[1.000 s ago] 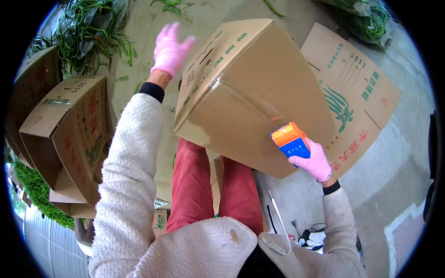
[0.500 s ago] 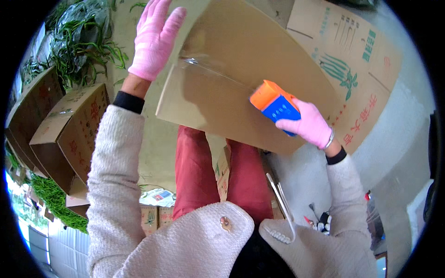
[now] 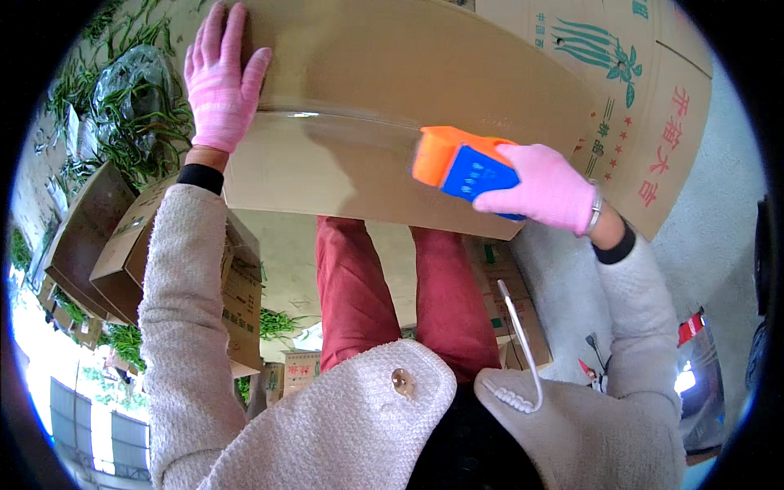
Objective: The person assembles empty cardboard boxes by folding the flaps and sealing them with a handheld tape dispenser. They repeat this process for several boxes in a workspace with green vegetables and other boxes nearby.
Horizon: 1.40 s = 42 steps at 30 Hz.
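Observation:
A large brown cardboard box [image 3: 367, 175] lies across in front of me, with a seam running along its plain side. My left hand [image 3: 222, 94], in a pink glove, rests flat at the box's left end, fingers stretched out and thumb apart. Just below the left hand's thumb, a short shiny strip of clear tape [image 3: 304, 114] shows on the seam. In its pink glove, my right hand [image 3: 547, 189] grips an orange and blue tape dispenser [image 3: 469, 167] over the right half of the box, close to the seam. Whether the dispenser touches the cardboard I cannot tell.
Long green vegetables [image 3: 151, 135] and a clear plastic bag [image 3: 135, 82] lie on the floor at the far left. Open cartons [image 3: 131, 245] stand beside my left arm. A printed cardboard panel [image 3: 645, 106] extends at the right. My red-trousered legs [image 3: 355, 286] are below the box.
My left hand has come down from a raised position onto the box's left end. The box has shifted left and lies more level. The dispenser has moved slightly left in my right hand.

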Each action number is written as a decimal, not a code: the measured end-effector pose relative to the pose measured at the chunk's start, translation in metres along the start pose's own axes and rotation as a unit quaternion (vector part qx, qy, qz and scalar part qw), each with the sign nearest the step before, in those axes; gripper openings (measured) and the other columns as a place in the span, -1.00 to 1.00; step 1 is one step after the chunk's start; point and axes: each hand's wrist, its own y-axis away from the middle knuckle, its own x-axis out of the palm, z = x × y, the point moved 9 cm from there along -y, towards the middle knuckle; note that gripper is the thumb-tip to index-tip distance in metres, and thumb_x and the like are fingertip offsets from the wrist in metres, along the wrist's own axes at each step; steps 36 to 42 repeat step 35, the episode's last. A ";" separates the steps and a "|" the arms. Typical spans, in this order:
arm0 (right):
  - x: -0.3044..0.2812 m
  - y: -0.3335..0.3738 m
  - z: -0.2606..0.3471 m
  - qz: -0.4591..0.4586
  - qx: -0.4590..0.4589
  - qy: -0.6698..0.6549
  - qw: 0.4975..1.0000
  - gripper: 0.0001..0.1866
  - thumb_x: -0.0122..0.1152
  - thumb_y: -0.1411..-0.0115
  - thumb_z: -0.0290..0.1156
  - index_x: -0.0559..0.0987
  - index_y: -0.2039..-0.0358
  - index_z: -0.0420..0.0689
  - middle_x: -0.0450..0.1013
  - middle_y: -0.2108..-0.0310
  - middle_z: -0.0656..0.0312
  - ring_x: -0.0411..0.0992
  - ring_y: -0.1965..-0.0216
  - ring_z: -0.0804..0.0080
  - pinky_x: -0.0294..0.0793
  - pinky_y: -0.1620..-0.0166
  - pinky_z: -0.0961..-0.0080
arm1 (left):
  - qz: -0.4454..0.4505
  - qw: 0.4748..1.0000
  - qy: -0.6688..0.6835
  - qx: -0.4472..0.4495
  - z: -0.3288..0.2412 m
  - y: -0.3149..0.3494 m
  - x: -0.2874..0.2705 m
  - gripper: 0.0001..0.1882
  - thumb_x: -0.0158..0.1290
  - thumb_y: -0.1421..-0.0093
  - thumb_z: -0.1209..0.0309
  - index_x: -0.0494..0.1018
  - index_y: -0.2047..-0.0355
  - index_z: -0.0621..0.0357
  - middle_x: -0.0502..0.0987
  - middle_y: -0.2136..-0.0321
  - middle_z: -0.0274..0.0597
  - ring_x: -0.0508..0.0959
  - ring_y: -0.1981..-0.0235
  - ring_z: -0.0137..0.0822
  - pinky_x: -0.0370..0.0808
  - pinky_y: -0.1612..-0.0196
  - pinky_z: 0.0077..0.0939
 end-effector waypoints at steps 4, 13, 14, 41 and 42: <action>-0.016 0.034 -0.061 -0.017 0.049 -0.026 0.998 -0.39 0.38 0.04 0.12 0.57 0.24 -0.21 0.54 0.36 -0.10 0.54 0.27 -0.05 0.49 0.17 0.19 | 0.008 0.999 -0.038 0.010 0.007 0.004 0.005 -0.32 0.00 -0.34 0.11 0.16 -0.39 0.03 0.14 -0.39 -0.02 0.19 -0.36 0.04 0.09 -0.39 -0.10; -0.007 0.026 -0.092 -0.006 0.040 0.002 0.999 -0.39 0.33 0.03 0.15 0.60 0.34 -0.24 0.56 0.43 -0.07 0.58 0.35 0.02 0.53 0.23 0.24 | 0.064 0.990 -0.125 0.008 -0.067 0.003 0.040 -0.22 -0.03 -0.32 -0.09 0.09 -0.43 -0.03 0.07 -0.45 -0.21 -0.02 -0.47 0.00 -0.18 -0.43 0.20; -0.006 0.026 -0.092 0.002 0.044 -0.001 0.999 -0.39 0.33 0.03 0.16 0.60 0.34 -0.24 0.56 0.43 -0.07 0.58 0.35 0.02 0.54 0.23 0.24 | 0.074 0.991 -0.114 0.005 -0.089 0.001 0.048 -0.20 0.00 -0.29 -0.09 0.10 -0.42 -0.02 0.07 -0.44 -0.19 -0.01 -0.47 0.00 -0.18 -0.43 0.20; 0.003 0.096 -0.251 0.035 0.082 -0.070 0.994 -0.39 0.38 0.08 0.11 0.62 0.11 -0.06 0.62 0.28 0.01 0.61 0.24 0.22 0.55 0.10 0.28 | 0.174 0.981 -0.028 0.076 -0.248 -0.004 0.116 -0.10 0.11 -0.16 -0.11 0.12 -0.41 0.00 0.06 -0.44 -0.09 -0.01 -0.46 0.02 -0.21 -0.43 0.20; 0.003 0.096 -0.251 0.035 0.082 -0.070 0.994 -0.39 0.38 0.08 0.11 0.62 0.11 -0.06 0.62 0.28 0.01 0.61 0.24 0.22 0.55 0.10 0.28 | 0.174 0.981 -0.028 0.076 -0.248 -0.004 0.116 -0.10 0.11 -0.16 -0.11 0.12 -0.41 0.00 0.06 -0.44 -0.09 -0.01 -0.46 0.02 -0.21 -0.43 0.20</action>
